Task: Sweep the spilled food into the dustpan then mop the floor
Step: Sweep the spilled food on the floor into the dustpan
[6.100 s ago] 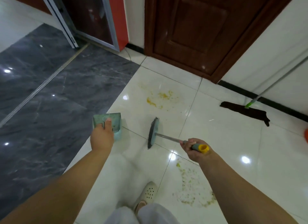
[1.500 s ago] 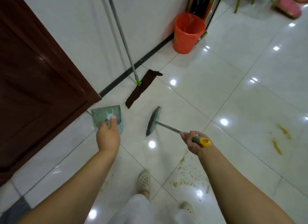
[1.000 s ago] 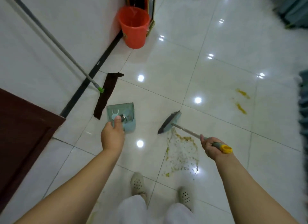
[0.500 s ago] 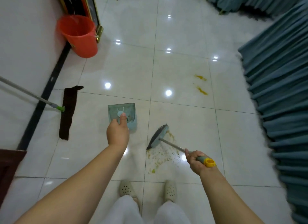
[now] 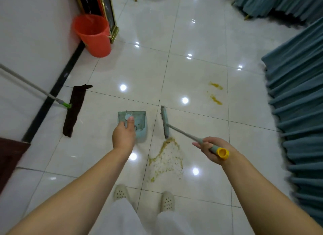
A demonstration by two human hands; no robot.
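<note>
a: two big things frame it all: pale glossy floor tiles [image 5: 201, 33] underfoot and teal pleated curtains [image 5: 297, 103] down the right edge. what else is large?

b: white wall [image 5: 35, 33] on the left with a black skirting strip, a corner of dark wooden door [image 5: 8, 157] low on that side, and an orange bucket [image 5: 93, 34] standing against the wall beside a gold-framed stand [image 5: 104, 9].

a: and the mop?

b: mop [image 5: 74, 110] leans on the wall, its dark flat head lying on the tile, well apart from the mess.

a: where's the spilled food?

b: main patch of spilled food [image 5: 167, 159] lies just ahead of the pale perforated shoes [image 5: 167, 200]. smaller yellow smears [image 5: 215, 93] sit farther off, near the curtains.

a: hands?

b: left hand [image 5: 124, 136] is closed around the dustpan [image 5: 138, 122], thumb on top; dustpan sits just left of the patch, though i can't tell if it touches the floor. right hand [image 5: 212, 150] is wrapped around the yellow-capped handle of the brush [image 5: 165, 122], whose head is at the patch's far edge.
</note>
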